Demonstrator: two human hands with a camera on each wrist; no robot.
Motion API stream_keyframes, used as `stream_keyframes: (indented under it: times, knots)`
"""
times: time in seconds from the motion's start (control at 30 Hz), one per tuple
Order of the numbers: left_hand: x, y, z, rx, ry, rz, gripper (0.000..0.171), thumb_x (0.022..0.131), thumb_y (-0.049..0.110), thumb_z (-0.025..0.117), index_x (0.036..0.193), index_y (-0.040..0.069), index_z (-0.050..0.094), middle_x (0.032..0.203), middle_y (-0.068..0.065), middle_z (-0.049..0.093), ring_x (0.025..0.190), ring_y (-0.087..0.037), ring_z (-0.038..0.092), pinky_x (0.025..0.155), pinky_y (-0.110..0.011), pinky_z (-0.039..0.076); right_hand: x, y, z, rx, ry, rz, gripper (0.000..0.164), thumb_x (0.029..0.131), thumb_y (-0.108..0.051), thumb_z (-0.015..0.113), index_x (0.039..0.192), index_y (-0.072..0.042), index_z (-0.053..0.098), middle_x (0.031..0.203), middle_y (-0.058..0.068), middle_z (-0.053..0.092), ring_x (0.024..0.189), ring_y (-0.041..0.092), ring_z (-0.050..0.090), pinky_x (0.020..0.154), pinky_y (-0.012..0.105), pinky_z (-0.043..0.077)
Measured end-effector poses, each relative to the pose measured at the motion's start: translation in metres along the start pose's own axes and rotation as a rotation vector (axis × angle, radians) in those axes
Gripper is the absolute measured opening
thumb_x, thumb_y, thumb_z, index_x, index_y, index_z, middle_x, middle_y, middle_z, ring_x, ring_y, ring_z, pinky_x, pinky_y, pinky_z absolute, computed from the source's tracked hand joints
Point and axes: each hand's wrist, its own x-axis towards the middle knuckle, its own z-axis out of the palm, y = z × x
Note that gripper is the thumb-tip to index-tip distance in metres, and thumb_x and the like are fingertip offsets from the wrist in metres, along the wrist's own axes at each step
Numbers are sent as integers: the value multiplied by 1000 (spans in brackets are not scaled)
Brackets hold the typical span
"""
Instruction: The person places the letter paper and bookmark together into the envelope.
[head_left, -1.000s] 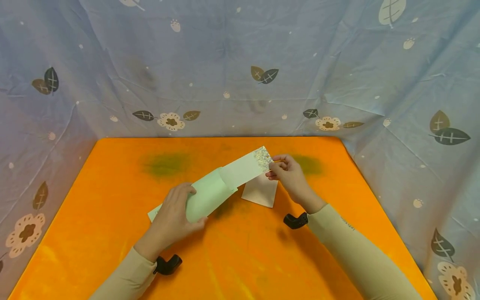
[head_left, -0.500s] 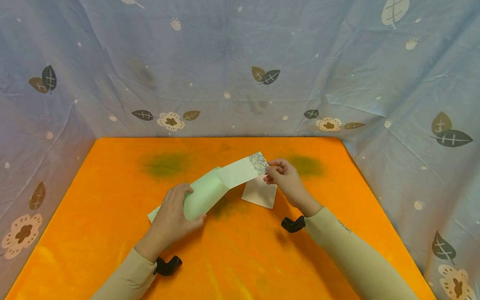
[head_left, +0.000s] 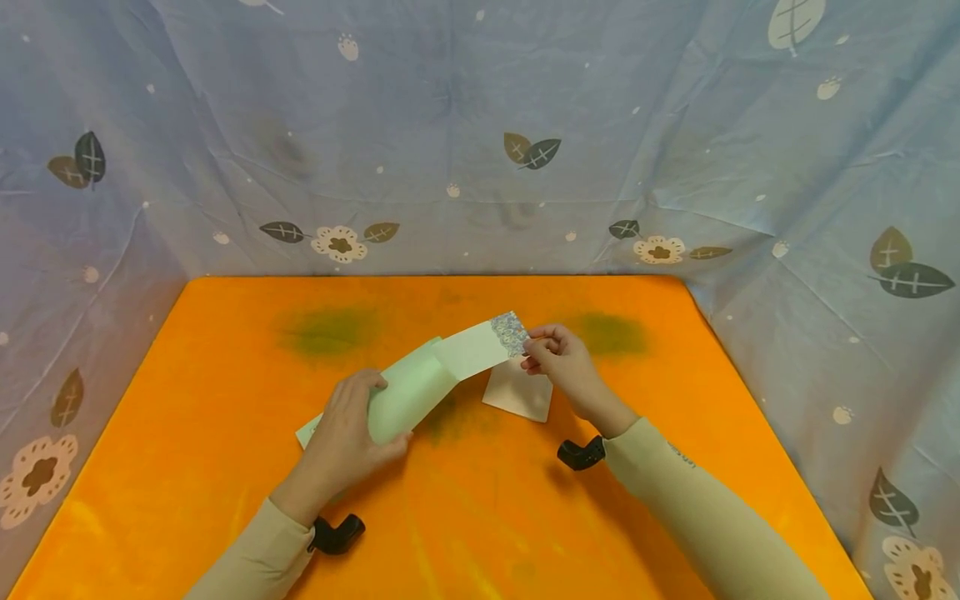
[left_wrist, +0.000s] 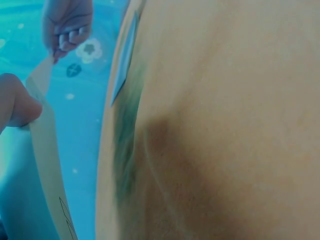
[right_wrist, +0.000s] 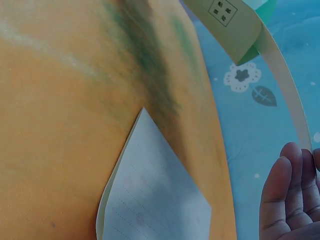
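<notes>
A light green envelope (head_left: 412, 392) is held above the table by my left hand (head_left: 341, 433), with the thumb at its near edge and the fingers over its far side. Out of its right end sticks a pale card (head_left: 471, 350) with a speckled silvery strip at the tip. My right hand (head_left: 566, 371) pinches that tip between thumb and fingers. In the right wrist view the card (right_wrist: 285, 80) bows in a curve, and the envelope (right_wrist: 220, 22) shows a small square of printed marks. How deep the card sits inside is hidden.
Below the card, a folded sheet of paper (head_left: 519, 392) lies on the orange table (head_left: 480, 517); dotted lines show on the folded paper (right_wrist: 155, 190) in the right wrist view. A patterned blue cloth (head_left: 450, 125) hangs behind and at both sides.
My right hand has moved left and slightly down with the card's tip, so less of the card shows outside the envelope. My left hand stays nearly still.
</notes>
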Motion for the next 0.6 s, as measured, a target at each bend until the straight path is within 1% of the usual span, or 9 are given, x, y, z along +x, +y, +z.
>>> stream_keyframes:
  times: [0.13, 0.3, 0.37, 0.5, 0.6]
  knots:
    - [1, 1, 0, -2, -6, -5, 73, 71, 39, 80, 125, 6, 44, 128, -13, 46, 117, -32, 44, 88, -47, 44, 0, -1, 1, -2, -10, 16, 34, 97, -17, 59, 124, 1, 49, 110, 35, 55, 96, 46, 59, 86, 46, 52]
    - [2, 3, 1, 3, -8, -11, 73, 71, 40, 79, 126, 7, 43, 128, -13, 46, 116, -31, 44, 87, -46, 45, -2, -4, 2, -7, -9, 17, 35, 98, -18, 58, 125, 2, 50, 111, 35, 55, 98, 47, 58, 89, 49, 50]
    - [2, 4, 1, 2, -5, -10, 73, 71, 39, 79, 125, 6, 43, 127, -12, 46, 116, -31, 44, 86, -46, 45, -3, -5, 2, -9, -8, 17, 34, 98, -18, 57, 125, 2, 51, 109, 32, 57, 97, 46, 58, 89, 50, 50]
    - [2, 5, 1, 3, 1, -9, 73, 70, 39, 80, 124, 6, 44, 126, -12, 47, 116, -32, 44, 86, -46, 45, -5, -6, 1, -19, -6, 23, 31, 99, -17, 56, 123, 1, 53, 102, 22, 62, 95, 43, 60, 88, 48, 51]
    - [2, 6, 1, 5, -1, -13, 73, 70, 39, 80, 125, 6, 44, 126, -12, 47, 116, -31, 44, 87, -46, 45, -5, -5, 1, -26, -20, 22, 29, 99, -17, 55, 123, 1, 53, 101, 21, 63, 95, 44, 59, 88, 49, 51]
